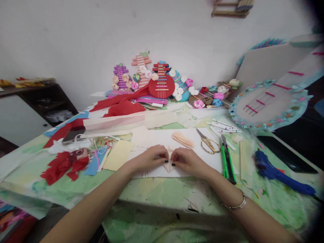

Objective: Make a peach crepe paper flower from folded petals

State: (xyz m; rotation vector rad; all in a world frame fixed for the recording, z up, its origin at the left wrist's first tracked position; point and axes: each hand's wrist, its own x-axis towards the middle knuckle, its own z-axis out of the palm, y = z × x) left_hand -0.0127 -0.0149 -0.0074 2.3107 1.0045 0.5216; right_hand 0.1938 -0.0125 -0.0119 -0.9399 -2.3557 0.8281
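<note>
Both hands meet over white paper (pixel 152 135) at the front of the table. Between them is a small folded piece of pale peach paper (pixel 169 166), its lower end narrowing to a point. My left hand (pixel 153 157) pinches its left side, fingers closed. On the right side, my right hand (pixel 186 161) pinches it the same way, with a bracelet on that wrist. Just beyond the right hand lies a pleated peach paper piece (pixel 182 139). Gold-handled scissors (pixel 209 144) rest to its right, partly open. A green utility knife (pixel 227 160) lies right of the scissors.
A blue glue gun (pixel 280 175) and a dark phone (pixel 287 153) lie at the right. Thin rolled paper sticks (pixel 222 126) are behind the scissors. At left sit a red paper doll (pixel 67 165) and a yellow card (pixel 118 155). Decorated paper lutes (pixel 161 86) line the wall.
</note>
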